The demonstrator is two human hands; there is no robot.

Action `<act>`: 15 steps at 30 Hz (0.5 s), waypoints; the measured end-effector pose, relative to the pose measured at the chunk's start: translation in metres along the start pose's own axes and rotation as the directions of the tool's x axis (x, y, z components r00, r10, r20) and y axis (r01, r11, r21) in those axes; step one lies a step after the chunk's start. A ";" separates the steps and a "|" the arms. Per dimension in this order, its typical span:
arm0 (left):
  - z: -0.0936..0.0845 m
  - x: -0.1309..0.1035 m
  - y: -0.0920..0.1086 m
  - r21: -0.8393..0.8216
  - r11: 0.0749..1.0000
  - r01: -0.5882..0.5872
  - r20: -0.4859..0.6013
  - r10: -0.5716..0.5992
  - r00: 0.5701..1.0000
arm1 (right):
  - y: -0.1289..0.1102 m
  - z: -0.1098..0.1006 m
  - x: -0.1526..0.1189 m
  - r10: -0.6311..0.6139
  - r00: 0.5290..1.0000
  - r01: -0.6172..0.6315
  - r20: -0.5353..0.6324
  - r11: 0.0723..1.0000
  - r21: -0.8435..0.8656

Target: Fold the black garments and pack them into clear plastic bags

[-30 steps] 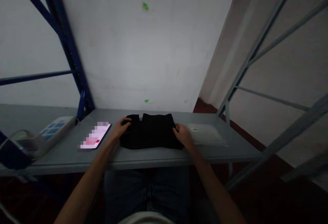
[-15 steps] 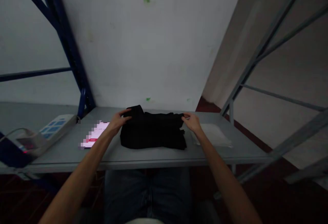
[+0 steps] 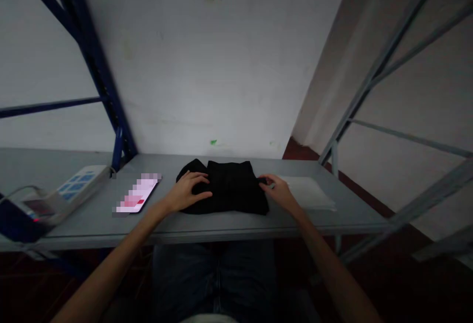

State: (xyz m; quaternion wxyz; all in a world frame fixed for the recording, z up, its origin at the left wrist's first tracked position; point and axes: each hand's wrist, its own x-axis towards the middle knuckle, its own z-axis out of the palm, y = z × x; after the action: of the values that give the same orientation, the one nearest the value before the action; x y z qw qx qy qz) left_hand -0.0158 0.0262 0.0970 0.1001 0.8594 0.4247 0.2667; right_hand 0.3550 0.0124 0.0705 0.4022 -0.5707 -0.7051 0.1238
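Since half a second ago, the left hand (image 3: 187, 191) has slid inward over the nine o'clock side of the black cloth (image 3: 232, 192), fingers spread; the right hand (image 3: 279, 192) has dropped to three o'clock, fingertips pinching its edge. On the grey table (image 3: 221, 225), the cloth looks largely folded, its notched eleven o'clock edge not yet even.

- One camera, worn on the person's head, looks forward and tilts down.
- It faces a flat white wall (image 3: 207, 67) with green marks, beyond the long grey desk (image 3: 221, 222).
- The folded matte black cloth (image 3: 232, 187) lies near, just below mid-view.
- Nearest the lens are dark blue denim trousers (image 3: 185, 278) and bare forearms (image 3: 127, 249), entering from below.
- Blue metal uprights (image 3: 90, 57) frame the left, grey metal struts (image 3: 361, 96) the right.
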 end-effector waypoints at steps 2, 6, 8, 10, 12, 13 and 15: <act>-0.002 -0.003 0.003 -0.030 0.999 -0.042 0.013 0.042 0.999 | -0.006 -0.009 -0.011 -0.039 0.998 0.040 0.054 0.999 -0.015; -0.008 -0.017 0.006 -0.056 0.996 -0.066 0.066 0.069 0.995 | -0.013 -0.022 -0.040 -0.022 0.977 0.028 0.213 0.999 -0.022; -0.012 -0.026 0.008 -0.052 0.997 -0.058 0.084 0.062 0.995 | -0.014 -0.024 -0.051 0.003 0.964 0.010 0.267 0.999 -0.046; -0.015 -0.036 0.011 -0.048 0.998 -0.042 0.102 0.047 0.994 | -0.013 -0.023 -0.056 0.011 0.956 0.010 0.292 0.997 -0.071; -0.017 -0.043 0.013 -0.071 0.997 -0.014 0.132 0.023 0.991 | -0.011 -0.021 -0.056 0.020 0.961 0.006 0.274 0.995 -0.096; -0.018 -0.046 0.014 -0.089 0.996 0.000 0.153 0.014 0.988 | -0.010 -0.019 -0.055 0.023 0.968 0.004 0.251 0.994 -0.108; -0.020 -0.044 0.014 -0.114 0.993 0.016 0.168 0.004 0.986 | -0.007 -0.016 -0.049 0.005 0.982 0.019 0.189 0.992 -0.127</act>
State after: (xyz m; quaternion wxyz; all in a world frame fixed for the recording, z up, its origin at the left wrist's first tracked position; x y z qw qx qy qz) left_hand -0.0395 -0.0180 0.1028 0.1857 0.8703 0.4012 0.2172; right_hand 0.3623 -0.0390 0.0643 0.2963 -0.5786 -0.7485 0.1305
